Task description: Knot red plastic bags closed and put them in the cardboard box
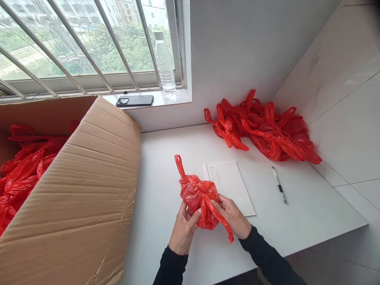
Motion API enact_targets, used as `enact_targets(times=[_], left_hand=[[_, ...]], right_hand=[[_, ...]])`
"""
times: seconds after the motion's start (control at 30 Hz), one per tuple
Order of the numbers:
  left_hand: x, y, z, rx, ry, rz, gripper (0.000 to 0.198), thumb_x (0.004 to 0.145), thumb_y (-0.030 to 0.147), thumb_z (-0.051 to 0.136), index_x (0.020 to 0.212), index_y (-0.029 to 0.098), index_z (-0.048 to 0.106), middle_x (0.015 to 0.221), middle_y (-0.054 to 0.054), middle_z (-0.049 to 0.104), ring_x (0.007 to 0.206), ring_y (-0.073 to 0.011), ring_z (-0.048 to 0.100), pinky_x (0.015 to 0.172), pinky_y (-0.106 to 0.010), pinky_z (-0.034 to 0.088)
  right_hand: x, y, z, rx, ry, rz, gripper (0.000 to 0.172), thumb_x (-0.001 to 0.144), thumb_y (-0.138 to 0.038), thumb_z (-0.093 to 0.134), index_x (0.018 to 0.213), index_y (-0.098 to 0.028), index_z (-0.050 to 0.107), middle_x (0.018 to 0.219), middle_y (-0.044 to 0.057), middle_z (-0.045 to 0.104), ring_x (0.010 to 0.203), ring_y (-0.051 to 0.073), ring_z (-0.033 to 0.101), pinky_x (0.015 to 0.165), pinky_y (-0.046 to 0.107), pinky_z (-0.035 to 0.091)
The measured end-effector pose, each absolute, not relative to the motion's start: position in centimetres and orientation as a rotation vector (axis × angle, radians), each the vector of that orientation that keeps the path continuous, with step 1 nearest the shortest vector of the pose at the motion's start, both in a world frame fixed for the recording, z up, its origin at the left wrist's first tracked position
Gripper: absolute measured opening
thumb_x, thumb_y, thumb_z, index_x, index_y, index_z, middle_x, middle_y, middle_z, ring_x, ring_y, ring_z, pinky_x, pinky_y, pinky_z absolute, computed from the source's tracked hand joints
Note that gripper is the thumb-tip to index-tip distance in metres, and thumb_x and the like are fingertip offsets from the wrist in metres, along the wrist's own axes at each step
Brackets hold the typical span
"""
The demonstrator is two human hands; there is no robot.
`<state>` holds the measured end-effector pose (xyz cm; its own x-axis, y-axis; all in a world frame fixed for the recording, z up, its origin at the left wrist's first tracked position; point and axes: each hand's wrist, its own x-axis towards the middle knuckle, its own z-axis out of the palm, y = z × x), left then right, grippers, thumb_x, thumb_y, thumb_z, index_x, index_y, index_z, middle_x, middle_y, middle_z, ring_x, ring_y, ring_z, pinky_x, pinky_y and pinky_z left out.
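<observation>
A crumpled red plastic bag (pixel 198 193) is held over the white table (pixel 311 209), bunched into a ball with one handle sticking up and another hanging down. My left hand (pixel 183 228) grips its lower left side, thumb pressed on the plastic. My right hand (pixel 232 214) pinches its right side where the hanging handle starts. Both sleeves are black.
A large cardboard box (pixel 86 198) with several red bags (pixel 20 170) inside fills the left. A pile of knotted red bags (pixel 264 128) lies at the back right. A white notebook (pixel 234 186) and a pen (pixel 279 185) lie on the table. A phone (pixel 135 100) and a bottle (pixel 164 63) rest on the sill.
</observation>
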<state>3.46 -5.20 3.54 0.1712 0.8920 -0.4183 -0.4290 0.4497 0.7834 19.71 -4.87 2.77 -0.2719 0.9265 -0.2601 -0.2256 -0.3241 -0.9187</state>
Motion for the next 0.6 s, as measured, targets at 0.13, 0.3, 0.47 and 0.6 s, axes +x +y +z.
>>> enact_targets(times=[0.13,0.3,0.47,0.6], left_hand=[[3.4,-5.1,3.4,0.556,1.033,0.986,0.058,0.073,0.032,0.079,0.126,0.023,0.057,0.115,-0.014,0.069,0.095,-0.0276,0.069,0.078,-0.036,0.056],[3.5,-5.4,3.4,0.549,1.026,0.894,0.059,0.081,0.04,0.07,0.135,0.026,0.049,0.117,-0.013,0.068,0.092,-0.0265,0.069,0.071,-0.036,0.057],[3.2,-5.7,3.0,0.596,0.96,0.924,0.068,0.076,0.028,0.074,0.139,0.029,0.047,0.121,-0.011,0.066,0.101,-0.0276,0.066,0.078,-0.036,0.055],[2.3,-5.8,2.5,0.719,0.923,0.903,0.058,0.079,0.023,0.069,0.134,0.028,0.053,0.121,-0.01,0.066,0.103,-0.0283,0.064,0.082,-0.035,0.052]], right_hand=[[19.7,-5.0,2.4,-1.08,-0.992,1.728,0.037,0.092,-0.048,0.057,0.117,-0.02,0.061,0.105,0.008,0.07,0.094,0.023,0.066,0.088,0.04,0.052],[19.8,-5.0,2.7,-1.113,-0.993,1.659,0.036,0.088,-0.048,0.062,0.114,-0.022,0.06,0.108,0.008,0.07,0.097,0.023,0.065,0.089,0.04,0.052],[19.9,-5.0,3.0,-1.11,-0.959,1.665,0.032,0.085,-0.042,0.066,0.111,-0.023,0.06,0.107,0.006,0.069,0.095,0.023,0.063,0.088,0.038,0.051],[19.9,-4.9,3.0,-1.078,-0.715,1.801,0.037,0.092,-0.049,0.052,0.118,-0.025,0.06,0.108,0.006,0.069,0.095,0.024,0.064,0.082,0.038,0.052]])
